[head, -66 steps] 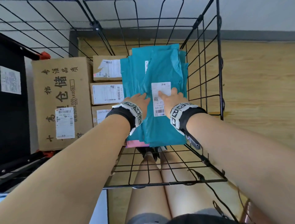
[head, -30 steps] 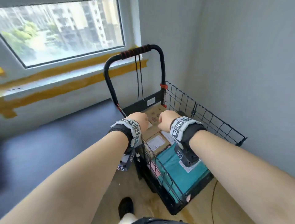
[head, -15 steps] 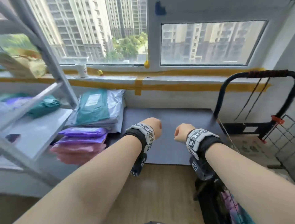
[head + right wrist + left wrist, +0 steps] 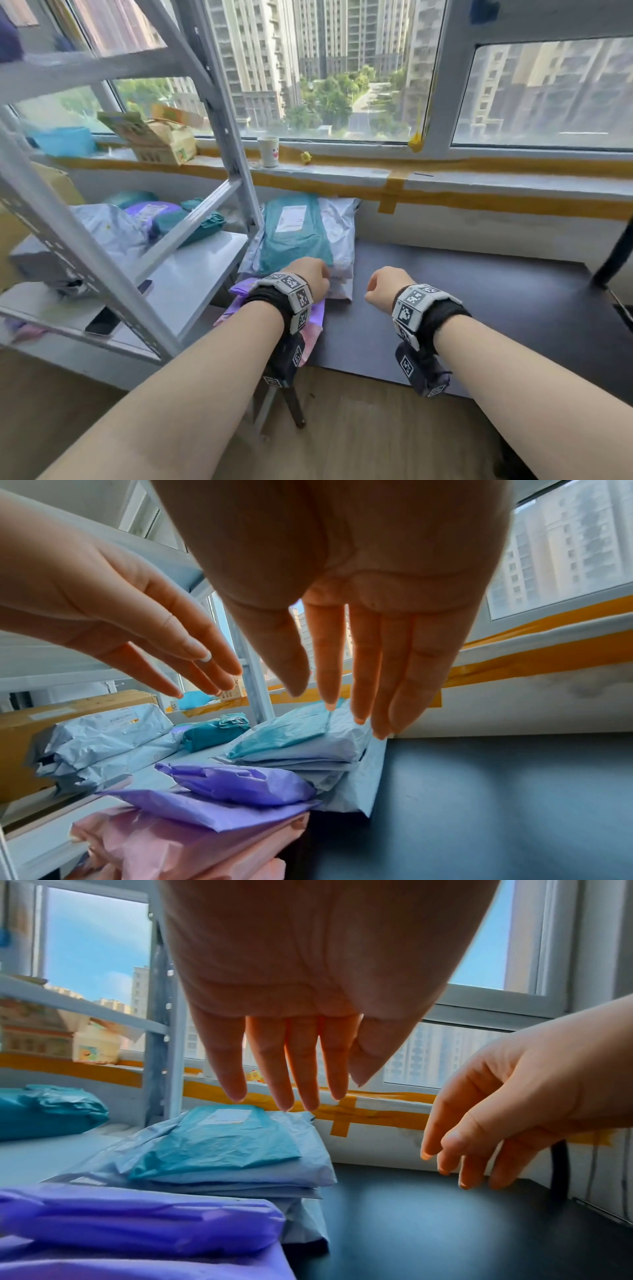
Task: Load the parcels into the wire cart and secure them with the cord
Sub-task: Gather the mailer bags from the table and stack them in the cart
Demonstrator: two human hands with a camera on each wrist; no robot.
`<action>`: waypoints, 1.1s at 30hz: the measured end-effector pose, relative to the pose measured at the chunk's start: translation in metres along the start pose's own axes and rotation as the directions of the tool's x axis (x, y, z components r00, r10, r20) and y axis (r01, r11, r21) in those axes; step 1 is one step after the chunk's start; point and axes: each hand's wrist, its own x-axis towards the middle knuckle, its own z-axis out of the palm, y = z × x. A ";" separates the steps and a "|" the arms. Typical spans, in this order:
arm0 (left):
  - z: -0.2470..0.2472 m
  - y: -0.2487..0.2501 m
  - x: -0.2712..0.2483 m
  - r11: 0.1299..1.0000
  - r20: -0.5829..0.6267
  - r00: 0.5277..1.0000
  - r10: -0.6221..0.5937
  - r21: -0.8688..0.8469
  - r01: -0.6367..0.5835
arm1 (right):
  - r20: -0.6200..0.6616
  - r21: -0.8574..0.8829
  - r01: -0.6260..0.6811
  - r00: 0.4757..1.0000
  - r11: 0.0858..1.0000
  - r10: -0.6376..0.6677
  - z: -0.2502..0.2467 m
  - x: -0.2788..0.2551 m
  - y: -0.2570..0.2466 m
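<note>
The view has swung away from the cart, where both hands lay on a teal parcel, to the dark table (image 4: 479, 308) under the window. The left hand (image 4: 310, 277) and right hand (image 4: 383, 286), fists a moment ago, now reach out with fingers (image 4: 270, 1069) straight and empty, the left above the stack topped by a teal parcel (image 4: 294, 236), the right above bare table.
</note>
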 end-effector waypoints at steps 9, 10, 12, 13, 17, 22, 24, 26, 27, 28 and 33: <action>-0.019 -0.050 0.080 0.981 -0.038 0.981 -0.189 -0.060 0.186 | -0.064 0.144 0.061 0.997 0.988 -0.053 -0.017 0.097 -0.029; -0.020 -0.055 0.090 0.977 -0.031 0.977 -0.210 -0.052 0.208 | -0.055 0.159 0.065 0.997 0.985 -0.057 -0.018 0.111 -0.031; -0.022 -0.064 0.111 0.966 0.005 0.966 -0.257 -0.041 0.257 | -0.021 0.198 0.064 0.998 0.978 -0.061 -0.020 0.142 -0.035; -0.022 -0.068 0.121 0.959 0.019 0.959 -0.282 -0.036 0.282 | 0.004 0.222 0.064 0.998 0.973 -0.067 -0.020 0.158 -0.037; -0.014 -0.083 0.156 0.931 0.042 0.931 -0.361 -0.038 0.363 | 0.107 0.259 0.024 0.993 0.966 -0.053 -0.019 0.218 -0.043; -0.004 -0.101 0.181 0.872 0.100 0.869 -0.484 -0.025 0.489 | 0.251 0.448 -0.119 0.968 0.886 0.004 -0.014 0.268 -0.052; -0.002 -0.108 0.189 0.850 0.126 0.846 -0.519 -0.028 0.526 | 0.291 0.547 -0.186 0.957 0.816 0.023 -0.013 0.282 -0.055; 0.002 -0.114 0.196 0.839 0.155 0.833 -0.532 -0.042 0.543 | 0.331 0.677 -0.274 0.942 0.683 0.050 -0.014 0.290 -0.060; 0.005 -0.115 0.198 0.836 0.167 0.830 -0.531 -0.055 0.546 | 0.361 0.712 -0.323 0.930 0.624 0.070 -0.014 0.293 -0.063; 0.008 -0.117 0.199 0.833 0.179 0.828 -0.532 -0.068 0.549 | 0.385 0.719 -0.354 0.919 0.598 0.081 -0.014 0.296 -0.066; 0.015 -0.121 0.205 0.840 0.182 0.849 -0.496 -0.145 0.522 | 0.307 0.590 -0.299 0.942 0.750 0.133 -0.004 0.304 -0.078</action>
